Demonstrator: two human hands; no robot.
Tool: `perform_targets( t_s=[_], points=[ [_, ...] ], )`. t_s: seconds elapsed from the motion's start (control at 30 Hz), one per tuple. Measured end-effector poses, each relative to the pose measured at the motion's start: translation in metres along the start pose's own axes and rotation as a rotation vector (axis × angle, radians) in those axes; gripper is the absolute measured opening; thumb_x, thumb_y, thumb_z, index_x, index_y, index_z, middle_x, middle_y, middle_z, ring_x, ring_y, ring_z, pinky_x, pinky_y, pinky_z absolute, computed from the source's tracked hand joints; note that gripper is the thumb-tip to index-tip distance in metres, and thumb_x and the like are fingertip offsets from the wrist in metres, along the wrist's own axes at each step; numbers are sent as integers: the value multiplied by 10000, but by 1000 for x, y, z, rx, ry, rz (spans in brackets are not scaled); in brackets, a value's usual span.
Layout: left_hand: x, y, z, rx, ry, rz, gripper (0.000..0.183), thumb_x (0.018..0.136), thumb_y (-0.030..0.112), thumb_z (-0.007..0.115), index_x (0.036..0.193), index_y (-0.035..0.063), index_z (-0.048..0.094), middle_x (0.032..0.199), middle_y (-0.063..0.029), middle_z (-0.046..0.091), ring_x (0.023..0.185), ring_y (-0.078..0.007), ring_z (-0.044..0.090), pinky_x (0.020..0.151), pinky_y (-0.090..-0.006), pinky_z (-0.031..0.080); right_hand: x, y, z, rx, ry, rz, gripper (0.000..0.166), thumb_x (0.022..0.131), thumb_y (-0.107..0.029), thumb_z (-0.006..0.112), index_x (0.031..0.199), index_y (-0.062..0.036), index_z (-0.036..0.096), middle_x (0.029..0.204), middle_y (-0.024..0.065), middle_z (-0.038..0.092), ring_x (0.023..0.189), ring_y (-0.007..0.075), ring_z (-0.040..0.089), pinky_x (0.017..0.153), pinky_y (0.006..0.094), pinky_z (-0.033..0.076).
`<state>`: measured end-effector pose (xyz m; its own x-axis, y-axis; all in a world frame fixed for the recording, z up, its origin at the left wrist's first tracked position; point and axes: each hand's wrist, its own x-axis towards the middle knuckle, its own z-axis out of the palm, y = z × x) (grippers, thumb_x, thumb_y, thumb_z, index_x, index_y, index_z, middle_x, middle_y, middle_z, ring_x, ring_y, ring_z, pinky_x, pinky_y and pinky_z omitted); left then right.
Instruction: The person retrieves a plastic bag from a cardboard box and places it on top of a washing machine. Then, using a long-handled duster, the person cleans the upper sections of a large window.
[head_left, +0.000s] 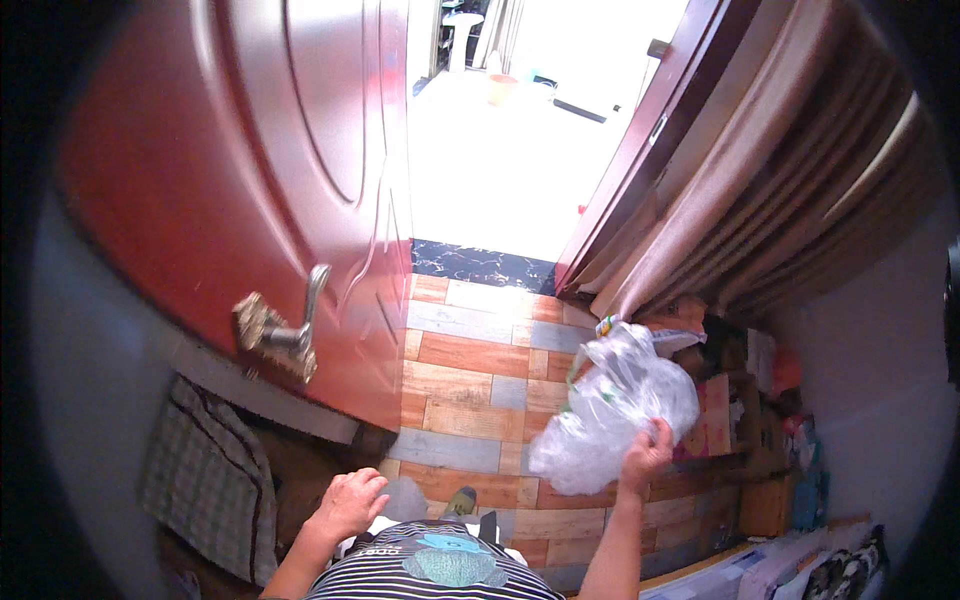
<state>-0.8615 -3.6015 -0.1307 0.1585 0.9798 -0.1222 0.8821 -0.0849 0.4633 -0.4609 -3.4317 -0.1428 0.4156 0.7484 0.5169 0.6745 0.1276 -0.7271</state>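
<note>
My right hand (647, 457) grips the near right side of a large, puffy, translucent plastic bag (615, 412), which hangs over the wood-patterned floor. Some green and white bits show through the bag, but what it holds is unclear. My left hand (351, 501) is held in front of my body with bent fingers and nothing visible in it. It is below the metal lever handle (300, 334) of a red panelled door (315, 187) that stands ajar on the left. A striped shirt (442, 566) covers my front.
A dark marbled threshold (480, 264) crosses the doorway to a bright area with an orange bucket (501, 88). Brown curtains (742, 165) hang at the right, above cardboard boxes (716, 412) and clutter. Checked cloth (210, 480) lies at the lower left.
</note>
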Motion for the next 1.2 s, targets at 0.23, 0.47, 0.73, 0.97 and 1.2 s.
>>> perform_targets(
  t_s=[0.23, 0.47, 0.73, 0.97, 1.2],
  points=[
    [96, -33, -13, -59, -50, -283, 229, 775, 275, 581, 905, 87, 580, 901, -126, 575, 860, -319, 570, 730, -444, 458, 97, -43, 193, 210, -219, -40, 280, 662, 38, 510, 930, 7, 587, 856, 145, 577, 778, 267, 564, 711, 331, 450],
    [254, -59, -40, -144, 104, -264, 325, 730, 298, 634, 966, 79, 591, 935, -96, 584, 871, -287, 583, 735, -414, 470, 171, -84, 357, 343, -446, -82, 235, 709, 16, 525, 929, -24, 596, 734, 103, 522, 569, 188, 489, 559, 311, 418],
    [364, -52, -134, -466, 253, -652, 294, 731, 146, 609, 975, -14, 574, 997, -184, 573, 913, -353, 551, 786, -387, 449, 248, -87, 489, 498, -638, -114, 213, 742, -3, 552, 951, -7, 594, 750, 49, 568, 633, 95, 516, 607, 233, 441],
    [497, -96, -144, -342, 386, -902, 317, 759, 148, 597, 1027, -14, 547, 1065, -192, 552, 978, -356, 528, 824, -405, 434, 352, -82, 631, 544, -798, -107, 202, 741, -33, 560, 935, -19, 611, 721, 124, 567, 626, 220, 563, 617, 310, 459],
    [706, -92, -192, -269, 356, -713, 326, 773, 195, 588, 1048, 21, 567, 1078, -175, 566, 984, -351, 543, 841, -397, 446, 491, -100, 739, 607, -921, -338, 216, 709, -10, 554, 918, -48, 591, 750, 156, 563, 709, 309, 565, 646, 361, 464]
  ],
)
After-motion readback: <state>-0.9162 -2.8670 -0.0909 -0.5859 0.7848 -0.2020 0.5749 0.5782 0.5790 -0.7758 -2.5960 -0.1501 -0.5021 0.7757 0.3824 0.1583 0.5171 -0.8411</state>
